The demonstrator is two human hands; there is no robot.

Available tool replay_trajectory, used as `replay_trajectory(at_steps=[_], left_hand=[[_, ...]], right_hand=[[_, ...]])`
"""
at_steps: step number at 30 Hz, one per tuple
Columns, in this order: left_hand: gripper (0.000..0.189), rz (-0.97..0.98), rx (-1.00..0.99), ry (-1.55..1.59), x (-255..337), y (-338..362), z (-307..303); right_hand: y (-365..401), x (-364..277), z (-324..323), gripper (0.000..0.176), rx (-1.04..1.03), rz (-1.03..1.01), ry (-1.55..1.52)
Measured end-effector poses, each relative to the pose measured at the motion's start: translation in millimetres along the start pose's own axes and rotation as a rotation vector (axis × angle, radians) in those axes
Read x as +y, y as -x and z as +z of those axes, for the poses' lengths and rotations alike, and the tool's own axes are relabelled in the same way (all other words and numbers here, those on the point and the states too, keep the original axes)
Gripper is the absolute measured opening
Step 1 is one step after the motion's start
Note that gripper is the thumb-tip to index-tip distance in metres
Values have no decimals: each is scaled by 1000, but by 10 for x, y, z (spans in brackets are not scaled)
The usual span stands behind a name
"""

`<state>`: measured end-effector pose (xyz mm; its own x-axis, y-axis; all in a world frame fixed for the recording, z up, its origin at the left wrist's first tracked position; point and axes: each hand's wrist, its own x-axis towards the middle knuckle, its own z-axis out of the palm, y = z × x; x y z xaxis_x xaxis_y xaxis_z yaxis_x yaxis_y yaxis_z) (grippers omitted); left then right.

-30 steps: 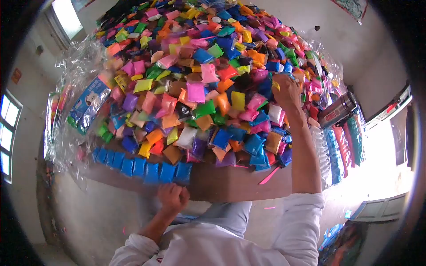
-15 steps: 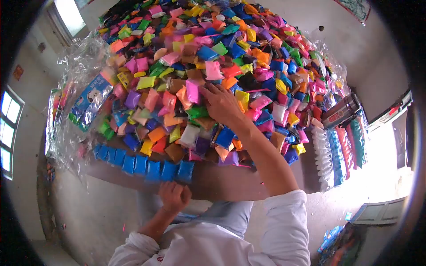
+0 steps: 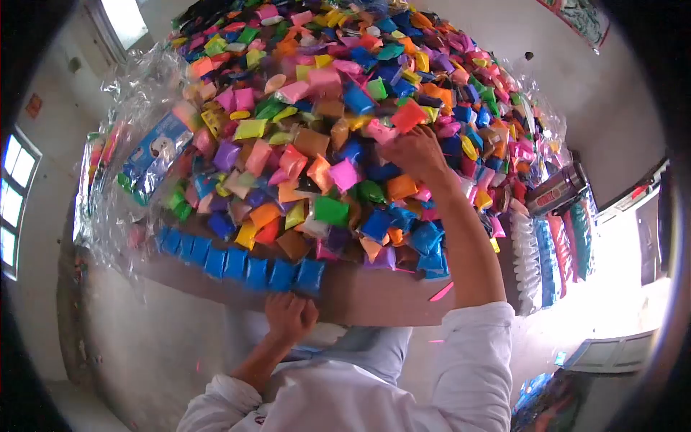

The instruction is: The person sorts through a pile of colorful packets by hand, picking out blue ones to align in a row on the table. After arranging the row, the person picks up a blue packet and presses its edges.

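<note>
My right hand reaches into the big heap of small colourful packets, fingers bent down among them. A red packet lies just beyond its fingertips and a pink packet beside them. Blur and overlap hide whether it grips one. At the table's front edge my left hand rests as a closed fist, with nothing showing in it. Just above it runs a row of blue packets, side by side. More blue packets lie bunched at the heap's front, left of my right forearm.
Clear plastic wrapping and a blue printed bag lie at the left. Along the right side are a dark labelled jar and strips of white, blue and red packets. A thin pink piece lies near the front edge.
My right hand has moved right across the heap, shifting packets about. Blue packets now lie bunched at the front right of the heap. My left fist stays by the row, almost unmoved.
</note>
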<state>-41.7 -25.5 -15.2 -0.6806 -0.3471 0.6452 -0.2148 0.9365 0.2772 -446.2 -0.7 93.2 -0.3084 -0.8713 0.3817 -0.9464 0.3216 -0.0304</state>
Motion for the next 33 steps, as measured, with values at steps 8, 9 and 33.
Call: replay_trajectory(at_steps=[8,9,33], left_hand=[[23,-30,-1,59,5,-17,-17],[24,-30,6,76,17,-23,-21],[12,109,45,63,-355,-2265,157]], right_hand=[[257,271,-274,40,110,74,-169],[286,210,-432,41,1,143,-176],[669,-1337,12,29,293,-246,-234]])
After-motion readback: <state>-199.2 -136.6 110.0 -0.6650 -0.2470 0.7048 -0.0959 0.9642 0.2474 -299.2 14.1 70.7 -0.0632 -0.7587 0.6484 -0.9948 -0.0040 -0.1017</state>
